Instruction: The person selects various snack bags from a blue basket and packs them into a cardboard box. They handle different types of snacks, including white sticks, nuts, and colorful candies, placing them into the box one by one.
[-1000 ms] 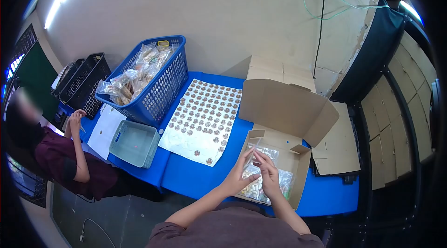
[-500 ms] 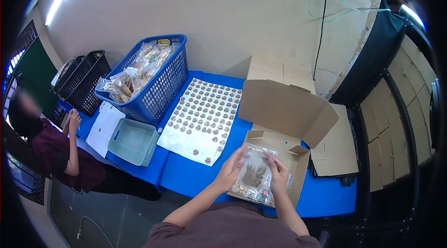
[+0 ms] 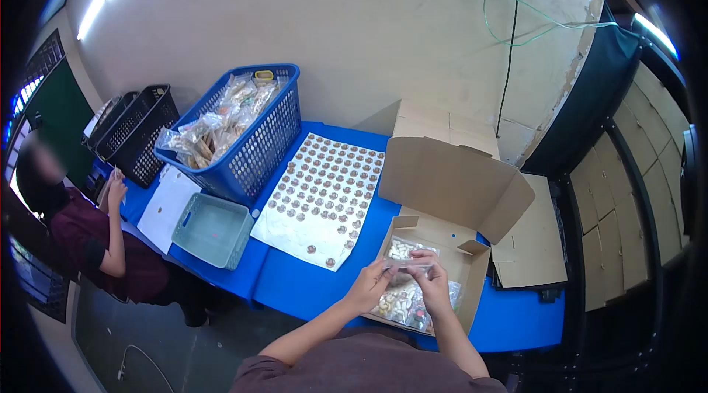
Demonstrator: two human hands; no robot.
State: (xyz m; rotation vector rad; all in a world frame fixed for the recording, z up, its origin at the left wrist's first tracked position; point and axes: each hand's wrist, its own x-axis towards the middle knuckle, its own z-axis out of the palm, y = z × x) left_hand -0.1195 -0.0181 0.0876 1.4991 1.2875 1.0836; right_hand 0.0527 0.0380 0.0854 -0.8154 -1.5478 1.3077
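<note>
My left hand (image 3: pixel 369 287) and my right hand (image 3: pixel 434 287) are both closed on a clear plastic packet (image 3: pixel 406 265), pinching it at opposite sides. The packet is tipped nearly edge-on, so its contents are hard to make out. Beneath it stands an open cardboard box (image 3: pixel 470 264) with its lid raised at the back. Inside the box lie clear packets (image 3: pixel 400 306) of small pale pieces, some with coloured bits, partly covered by my hands. Left of the box is a white sheet (image 3: pixel 295 234) bearing rows of round stickers.
A blue basket (image 3: pixel 269 146) full of bagged items stands at the back, with a pale green tray (image 3: pixel 214 234) before it. Black baskets (image 3: pixel 140 138) sit farther left, near another person (image 3: pixel 96 234). Flat cardboard (image 3: pixel 527 238) lies right of the box.
The packet has been tilted from facing me to nearly edge-on, uncovering more packets in the box. Both hands keep their hold. The view has tipped slightly upward.
</note>
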